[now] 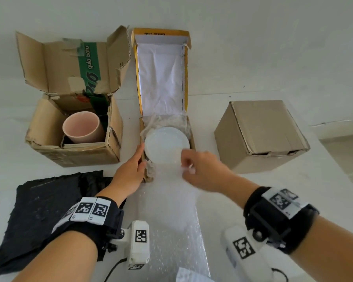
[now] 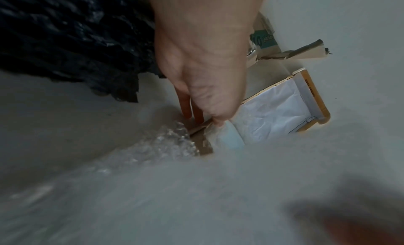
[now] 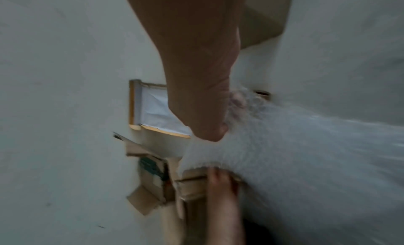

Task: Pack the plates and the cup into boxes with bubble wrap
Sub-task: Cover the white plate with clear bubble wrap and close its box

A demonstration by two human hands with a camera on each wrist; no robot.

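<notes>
A white plate [image 1: 165, 143] lies in the open yellow-edged middle box [image 1: 140, 86], on a bubble-wrap lining. My left hand [image 1: 141, 155] holds the box's left wall, fingers straight down the outside and thumb over the rim beside the plate [image 2: 231, 138]. My right hand [image 1: 186, 165] pinches the far end of a clear bubble wrap sheet [image 1: 171, 200] that runs from the table up over the plate's near edge. The wrist views show the same hand [image 3: 210, 134] and sheet [image 3: 284, 145], blurred. A pink cup [image 1: 82, 127] stands in the open cardboard box [image 1: 73, 155] at the left.
A closed cardboard box [image 1: 259, 129] stands on the table at the right. A black crinkled sheet [image 1: 45, 204] lies at the front left. The middle box's lid stands upright, lined with white paper [image 1: 161, 78]. A wall rises just behind the boxes.
</notes>
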